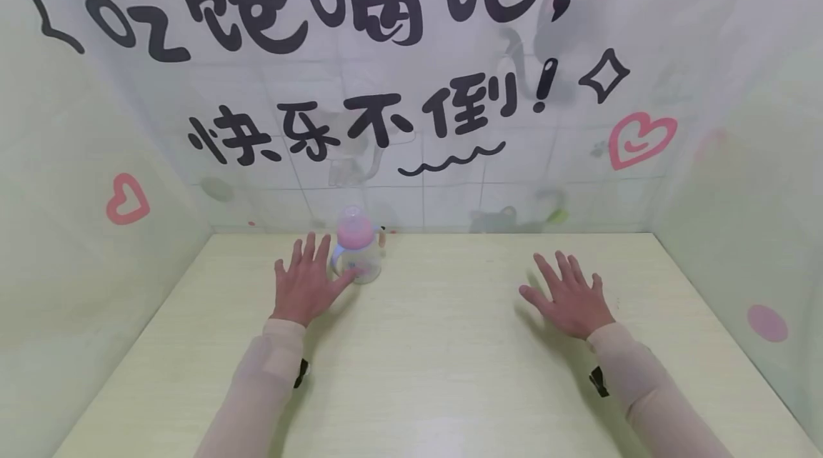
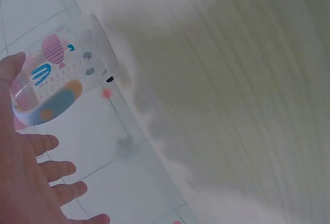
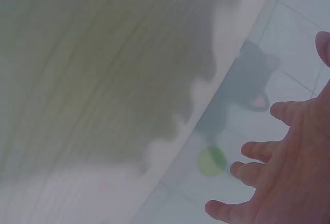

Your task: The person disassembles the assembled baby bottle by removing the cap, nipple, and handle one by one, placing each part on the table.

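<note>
A clear baby bottle (image 1: 360, 261) with a pink top and coloured side handles stands upright near the back edge of the table. My left hand (image 1: 306, 286) is just left of it, fingers spread, its thumb reaching in front of the bottle. In the left wrist view the bottle (image 2: 77, 53) shows a printed pink fish, and the thumb overlaps its side; whether they touch I cannot tell. Over the right part of the table my right hand (image 1: 572, 299) spreads its fingers, holding nothing. The right wrist view shows that hand (image 3: 289, 167) with fingers apart.
The pale wood-grain table (image 1: 437, 358) ends at a white back wall (image 1: 450, 204) with black lettering and faint prints. Side walls flank it, the left bearing a pink heart (image 1: 126, 198) and the right a pink dot (image 1: 767, 323).
</note>
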